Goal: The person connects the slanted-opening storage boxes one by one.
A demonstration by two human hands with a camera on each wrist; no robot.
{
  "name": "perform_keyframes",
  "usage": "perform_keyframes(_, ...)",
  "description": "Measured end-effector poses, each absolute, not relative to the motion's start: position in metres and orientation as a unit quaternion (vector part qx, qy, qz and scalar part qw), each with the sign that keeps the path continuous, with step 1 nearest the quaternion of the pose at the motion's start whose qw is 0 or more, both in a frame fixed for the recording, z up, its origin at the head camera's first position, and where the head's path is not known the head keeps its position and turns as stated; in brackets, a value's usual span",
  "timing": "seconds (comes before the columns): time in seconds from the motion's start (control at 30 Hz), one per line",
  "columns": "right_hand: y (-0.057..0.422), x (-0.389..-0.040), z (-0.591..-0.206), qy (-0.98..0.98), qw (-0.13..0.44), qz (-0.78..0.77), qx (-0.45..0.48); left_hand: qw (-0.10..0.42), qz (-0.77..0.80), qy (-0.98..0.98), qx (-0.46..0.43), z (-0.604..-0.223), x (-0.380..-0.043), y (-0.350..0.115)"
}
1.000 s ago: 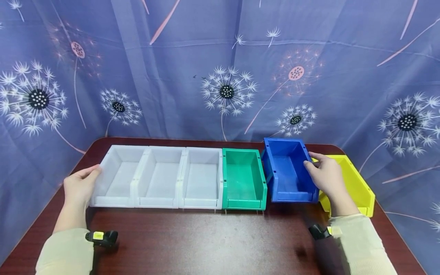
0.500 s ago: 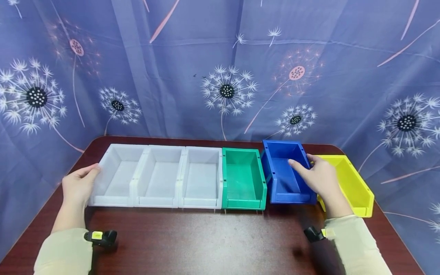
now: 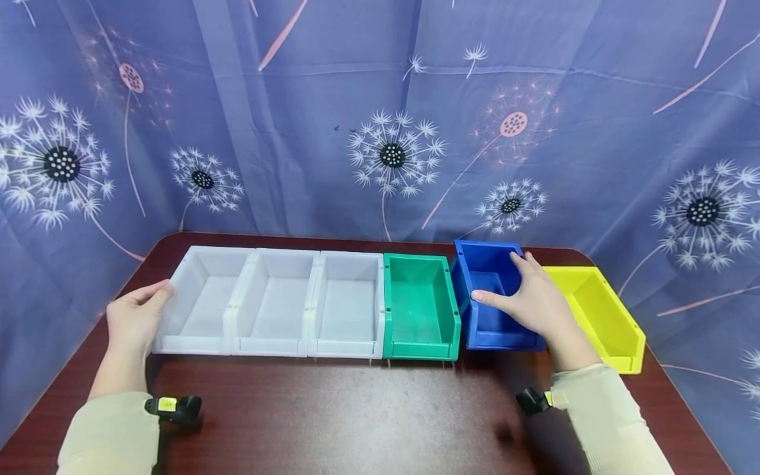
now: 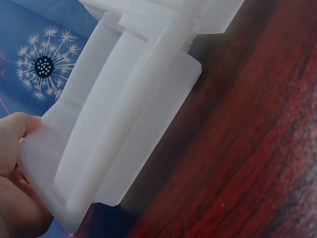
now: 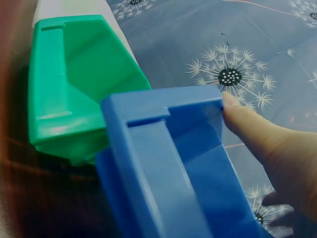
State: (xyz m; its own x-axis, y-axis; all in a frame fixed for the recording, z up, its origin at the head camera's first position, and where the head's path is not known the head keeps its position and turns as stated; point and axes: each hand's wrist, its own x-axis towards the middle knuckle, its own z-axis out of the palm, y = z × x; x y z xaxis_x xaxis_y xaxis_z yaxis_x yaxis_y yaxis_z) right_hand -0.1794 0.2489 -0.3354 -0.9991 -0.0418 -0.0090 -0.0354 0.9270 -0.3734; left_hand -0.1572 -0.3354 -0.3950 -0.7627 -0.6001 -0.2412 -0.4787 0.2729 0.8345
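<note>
In the head view my left hand (image 3: 135, 316) pinches the side wall of the leftmost white storage bin (image 3: 204, 303). The left wrist view shows the thumb at that wall's edge and the fingers (image 4: 25, 208) curled on the outside. My right hand (image 3: 537, 300) spreads over the blue bin (image 3: 495, 340), fingertips at its back right rim. Its thumb (image 5: 257, 131) reaches across to the opposite rim, with the tip right at the edge. The blue bin stands slightly askew, with a narrow gap to the green bin (image 3: 418, 303) at its left.
Two more white bins (image 3: 276, 310) stand between the leftmost one and the green bin, side by side. A yellow bin (image 3: 605, 316) sits angled at the right, partly behind the right forearm. A patterned blue curtain (image 3: 285, 145) hangs behind the dark wooden table (image 3: 356, 415).
My right hand has shifted left over the blue bin, its thumb leaving the right wall and stretching across to the left rim. The left hand keeps its grip on the white bin.
</note>
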Motion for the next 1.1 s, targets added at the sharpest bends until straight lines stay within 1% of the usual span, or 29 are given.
perform_keyframes(0.13,0.25,-0.188,-0.329,0.978,0.021,-0.187,-0.09,0.061,-0.498,-0.796,0.338,-0.395,-0.158,-0.336)
perform_keyframes(0.23,0.25,-0.194,-0.323,0.972,0.051,-0.187,-0.132,0.055,-0.498,-0.798,0.335,-0.396,-0.157,-0.337)
perform_keyframes(0.37,0.246,-0.205,-0.314,0.966,0.089,-0.182,-0.163,0.05,-0.497,-0.799,0.335,-0.395,-0.157,-0.337)
perform_keyframes(0.6,0.239,-0.22,-0.304,0.958,0.151,-0.164,-0.178,0.05,-0.499,-0.797,0.337,-0.394,-0.157,-0.336)
perform_keyframes(0.8,0.238,-0.228,-0.299,0.95,0.194,-0.163,-0.183,0.06,-0.5,-0.796,0.336,-0.395,-0.158,-0.338)
perform_keyframes(0.93,0.239,-0.229,-0.297,0.943,0.225,-0.169,-0.178,0.057,-0.499,-0.797,0.335,-0.397,-0.158,-0.338)
perform_keyframes(1.1,0.239,-0.227,-0.297,0.935,0.238,-0.186,-0.187,0.052,-0.501,-0.798,0.331,-0.396,-0.158,-0.337)
